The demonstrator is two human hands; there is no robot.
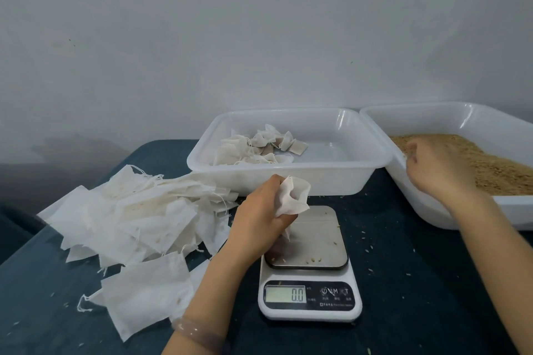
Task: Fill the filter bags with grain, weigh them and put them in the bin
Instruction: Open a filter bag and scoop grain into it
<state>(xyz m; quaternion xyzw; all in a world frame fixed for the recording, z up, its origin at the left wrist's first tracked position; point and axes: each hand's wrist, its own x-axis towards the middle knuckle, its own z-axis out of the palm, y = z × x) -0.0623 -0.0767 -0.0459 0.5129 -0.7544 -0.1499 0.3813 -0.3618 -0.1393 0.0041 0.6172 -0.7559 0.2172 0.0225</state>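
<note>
Left hand (pixel 259 215) gripping filter bag (pixel 294 199), mouth upward

A plain hand-packing spot, home or workshop unclear. A bare pale wall (pixel 259 23) backs a dark-covered table (pixel 403 268) carrying a digital scale (pixel 310 264) and white plastic tubs (pixel 331 181).

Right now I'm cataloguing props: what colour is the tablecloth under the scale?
Dark teal-blue; the tablecloth shows best in the head view.
</note>
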